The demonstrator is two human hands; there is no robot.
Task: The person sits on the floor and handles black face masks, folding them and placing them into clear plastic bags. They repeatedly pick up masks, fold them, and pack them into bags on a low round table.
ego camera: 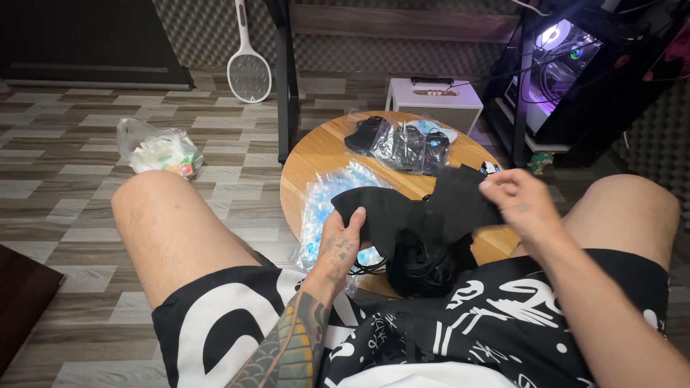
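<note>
A round wooden table [316,154] bore a clear blue-tinted plastic pack [327,205] at its left and black-filled clear bags [406,144] at the back, while above its near edge the left hand [341,244] and right hand [521,205] each pinched a black cloth mask [420,208].

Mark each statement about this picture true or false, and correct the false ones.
1. Both hands hold a black piece of cloth. True: the left hand and right hand grip the black cloth at its two ends.
2. The table is square and white. False: the table is round and wooden.
3. Clear plastic bags lie on the table. True: clear plastic bags with dark things inside lie at its far side.
4. A broom leans on the far wall. False: it is a white racket-shaped swatter.
5. The floor is carpeted. False: the floor is striped tile.
</note>
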